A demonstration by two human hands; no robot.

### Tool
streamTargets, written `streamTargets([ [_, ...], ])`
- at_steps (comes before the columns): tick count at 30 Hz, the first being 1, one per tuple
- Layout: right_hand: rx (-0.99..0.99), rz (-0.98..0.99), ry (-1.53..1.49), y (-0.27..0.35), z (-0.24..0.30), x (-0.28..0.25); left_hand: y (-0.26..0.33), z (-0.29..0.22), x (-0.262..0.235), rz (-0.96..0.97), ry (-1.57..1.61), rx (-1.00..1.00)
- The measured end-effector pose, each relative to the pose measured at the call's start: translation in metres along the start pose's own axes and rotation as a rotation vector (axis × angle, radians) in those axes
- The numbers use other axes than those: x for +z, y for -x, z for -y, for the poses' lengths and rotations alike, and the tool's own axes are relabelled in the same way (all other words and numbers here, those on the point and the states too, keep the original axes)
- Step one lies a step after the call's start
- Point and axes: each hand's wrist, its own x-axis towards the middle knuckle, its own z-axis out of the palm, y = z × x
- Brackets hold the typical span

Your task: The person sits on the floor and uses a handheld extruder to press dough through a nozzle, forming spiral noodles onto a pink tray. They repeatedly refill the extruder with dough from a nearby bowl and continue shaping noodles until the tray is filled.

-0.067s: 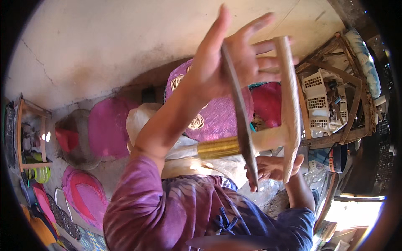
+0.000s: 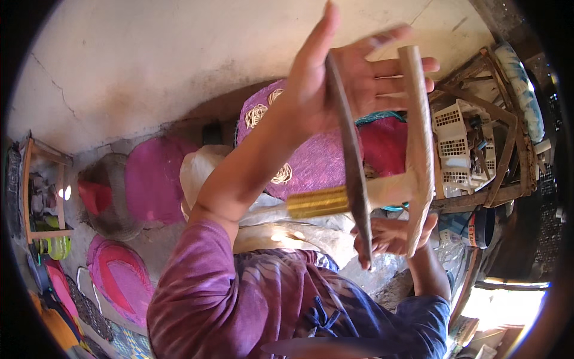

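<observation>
A wooden thread reel is held up in front of me: a dark slat (image 2: 351, 173) and a pale slat (image 2: 418, 131) joined by a cross axle wound with golden thread (image 2: 317, 202). My left hand (image 2: 359, 78), at the end of a purple sleeve, is raised with its fingers spread. Its flat palm lies against the upper ends of the slats. My right hand (image 2: 387, 235) is lower, fingers curled around the reel's bottom ends.
A purple round mat with golden spirals (image 2: 311, 155) and several pink mats (image 2: 152, 179) lie against the pale wall. A white sack (image 2: 197, 164) sits below them. At the right a wooden rack (image 2: 508, 137) holds a white plastic basket (image 2: 457, 143). A small wooden shelf (image 2: 42, 191) stands at the left.
</observation>
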Motion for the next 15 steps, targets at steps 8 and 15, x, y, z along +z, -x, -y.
streamTargets([
  [8, 0.212, -0.485, 0.109, -0.023, 0.039, -0.034, 0.032, 0.029, -0.143, -0.4, 0.278, 0.095],
  [15, 0.353, -0.727, 0.546, -0.043, 0.036, -0.043, 0.076, 0.049, -0.185, -0.363, 0.39, 0.301],
])
